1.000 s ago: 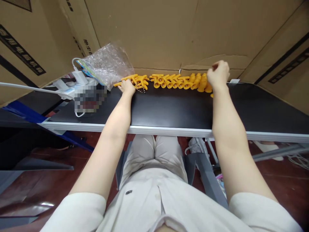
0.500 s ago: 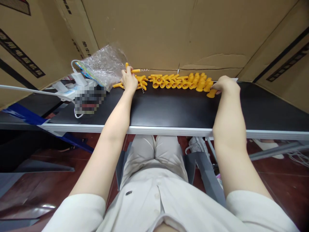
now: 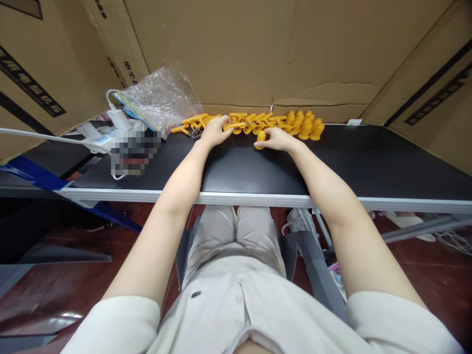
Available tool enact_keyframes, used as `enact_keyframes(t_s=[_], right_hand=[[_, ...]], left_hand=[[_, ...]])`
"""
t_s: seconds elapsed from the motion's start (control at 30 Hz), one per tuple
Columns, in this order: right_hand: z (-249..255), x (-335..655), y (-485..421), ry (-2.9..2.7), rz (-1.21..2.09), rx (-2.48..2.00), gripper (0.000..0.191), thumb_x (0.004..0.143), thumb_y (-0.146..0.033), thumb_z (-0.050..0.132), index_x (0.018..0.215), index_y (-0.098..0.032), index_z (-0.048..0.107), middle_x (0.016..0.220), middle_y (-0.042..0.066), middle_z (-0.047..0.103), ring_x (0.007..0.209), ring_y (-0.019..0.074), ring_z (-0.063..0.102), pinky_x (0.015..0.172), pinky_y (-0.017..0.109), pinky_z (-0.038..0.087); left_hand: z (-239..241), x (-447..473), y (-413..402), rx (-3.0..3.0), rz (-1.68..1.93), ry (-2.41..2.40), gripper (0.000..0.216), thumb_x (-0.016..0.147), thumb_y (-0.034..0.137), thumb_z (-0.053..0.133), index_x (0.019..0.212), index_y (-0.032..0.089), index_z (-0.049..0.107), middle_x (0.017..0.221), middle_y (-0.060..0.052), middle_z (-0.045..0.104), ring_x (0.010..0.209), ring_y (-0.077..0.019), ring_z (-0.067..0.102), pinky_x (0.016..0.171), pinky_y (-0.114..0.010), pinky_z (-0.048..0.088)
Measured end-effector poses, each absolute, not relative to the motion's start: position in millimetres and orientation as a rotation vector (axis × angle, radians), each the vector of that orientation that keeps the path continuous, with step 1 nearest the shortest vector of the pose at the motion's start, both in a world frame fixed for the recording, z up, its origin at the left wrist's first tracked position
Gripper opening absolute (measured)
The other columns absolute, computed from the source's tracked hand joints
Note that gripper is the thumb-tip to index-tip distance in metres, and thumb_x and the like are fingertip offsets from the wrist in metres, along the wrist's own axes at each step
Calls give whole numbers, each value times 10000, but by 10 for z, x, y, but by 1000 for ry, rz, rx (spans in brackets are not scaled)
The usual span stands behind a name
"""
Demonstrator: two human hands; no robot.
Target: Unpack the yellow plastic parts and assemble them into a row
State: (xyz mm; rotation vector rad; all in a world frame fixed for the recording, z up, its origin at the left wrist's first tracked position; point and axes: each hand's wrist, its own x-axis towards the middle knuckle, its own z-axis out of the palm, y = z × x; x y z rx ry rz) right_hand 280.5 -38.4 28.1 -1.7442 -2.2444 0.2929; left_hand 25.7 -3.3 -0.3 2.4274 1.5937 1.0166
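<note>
My left hand (image 3: 216, 132) is closed on a yellow corkscrew handle (image 3: 236, 126), whose shaft points to the right. Close by on the right, my right hand (image 3: 278, 139) pinches a yellow bell-shaped sleeve (image 3: 261, 138) just above the black tabletop. The handle and the sleeve are apart. More yellow handles with metal spirals (image 3: 190, 127) lie in a loose pile left of my left hand. Behind both hands runs a row of handles set in sleeves (image 3: 256, 129), partly hidden by my fingers. Several bare sleeves (image 3: 307, 130) stand upright at the row's right end.
Large cardboard panels (image 3: 228, 54) wall the black table (image 3: 398, 162) at the back and sides. On the left are a clear plastic bag (image 3: 164, 98), a white power strip (image 3: 120, 129) with plugs and cables, and a blurred-out dark object (image 3: 134, 153). A metal edge (image 3: 254, 199) runs along the front.
My right hand has brought a sleeve from the right end of the row to the middle. My left hand has moved right with the handle, lowering it, and the hands are now close together.
</note>
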Motion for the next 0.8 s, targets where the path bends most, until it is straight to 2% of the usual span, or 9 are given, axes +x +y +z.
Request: enact_keyframes(t_s=[0.07,0.17,0.3,0.4,0.6,0.8], right_hand=[[204,2787,-327,-2219,237,-1698,327,849,-418,798,809,-194,563,844,42,630,801,210,599,779,345,494],[128,2866,-222,-2147,68,-1641,255,812,-291,786,963,-186,610,980,99,674,938,289,639,877,419,536],[93,2985,-132,-2117,-97,-1616,309,812,-174,686,1116,-179,630,1165,162,688,1092,360,638,977,495,532],[102,2993,-135,-2120,-108,-1636,331,836,-180,655,1165,-160,632,1249,189,678,1152,380,635,1022,512,518],[108,2922,-174,-2209,-120,-1459,352,849,-211,650,1195,-149,657,1262,183,682,1199,374,630,1074,506,491],[151,2854,-264,-2252,-126,-1276,395,909,-238,584,1293,-170,651,1348,186,643,1275,377,600,1117,521,461]], left_hand=[[33,275,-88,2446,955,1607,319,943,291,614,1233,182,687,1256,-126,724,1200,-303,641,1103,-404,465],[48,280,-104,2459,921,1605,352,940,288,609,1260,160,683,1283,-140,717,1214,-307,639,1105,-398,462],[35,273,-80,2463,924,1580,355,941,295,615,1257,150,684,1279,-149,719,1226,-315,637,1106,-402,461],[20,272,-59,2486,921,1577,367,946,314,616,1265,146,683,1266,-151,725,1215,-313,644,1090,-399,470],[25,302,-76,2520,935,1541,354,939,319,626,1236,144,706,1238,-147,740,1173,-309,663,1061,-397,487],[101,391,-201,2460,949,1548,340,944,356,634,1219,180,728,1029,-98,764,1026,-293,687,986,-398,513]])
